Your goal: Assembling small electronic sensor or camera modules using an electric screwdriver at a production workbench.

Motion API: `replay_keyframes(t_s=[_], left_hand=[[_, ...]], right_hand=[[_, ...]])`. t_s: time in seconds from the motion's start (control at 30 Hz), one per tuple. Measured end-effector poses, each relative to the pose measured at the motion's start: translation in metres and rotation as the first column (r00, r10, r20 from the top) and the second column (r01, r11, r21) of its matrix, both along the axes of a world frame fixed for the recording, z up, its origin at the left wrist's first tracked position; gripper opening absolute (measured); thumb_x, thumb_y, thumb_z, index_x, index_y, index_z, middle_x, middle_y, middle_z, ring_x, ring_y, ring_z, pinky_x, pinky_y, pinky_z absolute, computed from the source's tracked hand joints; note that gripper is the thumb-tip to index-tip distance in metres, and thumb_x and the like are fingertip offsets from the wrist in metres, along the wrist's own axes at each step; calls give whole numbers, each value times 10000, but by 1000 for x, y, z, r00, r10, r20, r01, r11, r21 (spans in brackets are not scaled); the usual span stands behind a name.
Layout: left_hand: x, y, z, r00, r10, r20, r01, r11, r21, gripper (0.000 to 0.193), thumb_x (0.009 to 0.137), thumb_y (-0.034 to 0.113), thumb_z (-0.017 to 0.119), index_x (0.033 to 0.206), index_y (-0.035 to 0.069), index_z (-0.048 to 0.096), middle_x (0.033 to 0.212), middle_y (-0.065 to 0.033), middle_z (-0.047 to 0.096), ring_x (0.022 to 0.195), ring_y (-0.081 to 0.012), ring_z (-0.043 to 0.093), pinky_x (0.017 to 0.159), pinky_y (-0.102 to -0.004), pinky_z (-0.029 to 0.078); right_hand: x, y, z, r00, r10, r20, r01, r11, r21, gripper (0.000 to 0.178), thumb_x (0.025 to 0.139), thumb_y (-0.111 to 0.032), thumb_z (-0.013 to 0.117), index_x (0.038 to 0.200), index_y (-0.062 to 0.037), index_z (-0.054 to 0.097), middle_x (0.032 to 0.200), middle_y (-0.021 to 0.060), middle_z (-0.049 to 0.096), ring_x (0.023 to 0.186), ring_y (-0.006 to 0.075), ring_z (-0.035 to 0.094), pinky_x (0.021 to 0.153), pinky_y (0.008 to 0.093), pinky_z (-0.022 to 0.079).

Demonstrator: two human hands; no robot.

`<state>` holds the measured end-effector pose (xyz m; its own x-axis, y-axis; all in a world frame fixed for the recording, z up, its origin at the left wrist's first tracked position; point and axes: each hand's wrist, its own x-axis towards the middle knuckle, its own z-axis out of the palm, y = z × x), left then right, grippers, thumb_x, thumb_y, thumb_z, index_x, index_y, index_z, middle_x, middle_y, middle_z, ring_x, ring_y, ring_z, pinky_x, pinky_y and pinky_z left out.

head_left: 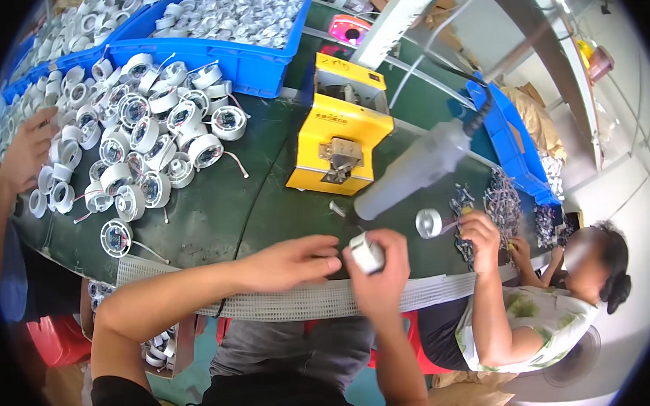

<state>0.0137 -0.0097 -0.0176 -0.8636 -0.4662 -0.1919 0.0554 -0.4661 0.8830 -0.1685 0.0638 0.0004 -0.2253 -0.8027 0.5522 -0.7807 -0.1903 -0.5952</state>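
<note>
My right hand is closed around a small white round plastic housing, held just above the front edge of the green table. To its left, my left hand is apart from the housing, fingers stretched toward it and nothing visible in them. Beyond my hands a grey electric screwdriver slants down, its lower end near a small white piece on the tabletop. Farther back stands a yellow screw feeder with a metal fitting on its front.
White round housings with circuit boards and wires are heaped at left. Behind them sit blue bins of white parts. A co-worker's hand at right holds a white round part; another person's hand reaches in from the left.
</note>
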Motion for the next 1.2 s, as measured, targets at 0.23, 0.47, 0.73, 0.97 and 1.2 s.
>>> replay_keyframes(t_s=[0.23, 0.47, 0.73, 0.97, 1.2], left_hand=[[10, -9, 8, 995, -37, -90, 14, 969, -246, 563, 941, 172, 650, 1425, 49, 391, 1190, -78, 569, 1093, -121, 547, 938, -289, 483], [14, -14, 7, 996, -42, -82, 18, 961, -274, 496, 905, 176, 700, 1312, 39, 451, 1142, -62, 589, 1021, -120, 577, 851, -270, 517], [15, -19, 14, 1000, 1, 13, 0, 999, -54, 542, 1007, 539, 404, 1188, 61, 586, 887, -32, 614, 737, -99, 566, 602, -246, 470], [7, -18, 9, 965, 180, 190, -224, 944, 242, 623, 989, 609, 368, 945, 47, 633, 797, -37, 617, 710, -114, 578, 566, -257, 463], [8, -18, 7, 980, 165, 114, -181, 972, 150, 572, 1018, 547, 352, 1088, 40, 607, 843, -32, 606, 727, -95, 567, 586, -252, 465]], right_hand=[[25, 15, 21, 989, 129, -70, -126, 991, 43, 524, 713, -231, 820, 1147, -52, 588, 1195, 163, 520, 1087, 345, 509, 936, 453, 420], [4, -2, -2, 428, -27, 903, -366, 909, 201, 354, 984, -76, 523, 1319, 16, 450, 1131, 189, 657, 995, 194, 615, 921, 311, 466], [15, 4, -17, 554, 370, 746, -363, 914, -183, 143, 936, -73, 606, 1033, 31, 596, 820, 144, 658, 775, 200, 612, 765, 316, 490], [23, -3, -8, 851, 422, 312, -426, 903, -60, 112, 717, 14, 717, 744, -13, 612, 834, 83, 581, 868, 259, 560, 762, 369, 470], [37, 1, -10, 922, 301, 244, -314, 949, 19, 134, 745, 20, 694, 749, 1, 561, 893, 73, 552, 857, 210, 549, 757, 311, 469]])
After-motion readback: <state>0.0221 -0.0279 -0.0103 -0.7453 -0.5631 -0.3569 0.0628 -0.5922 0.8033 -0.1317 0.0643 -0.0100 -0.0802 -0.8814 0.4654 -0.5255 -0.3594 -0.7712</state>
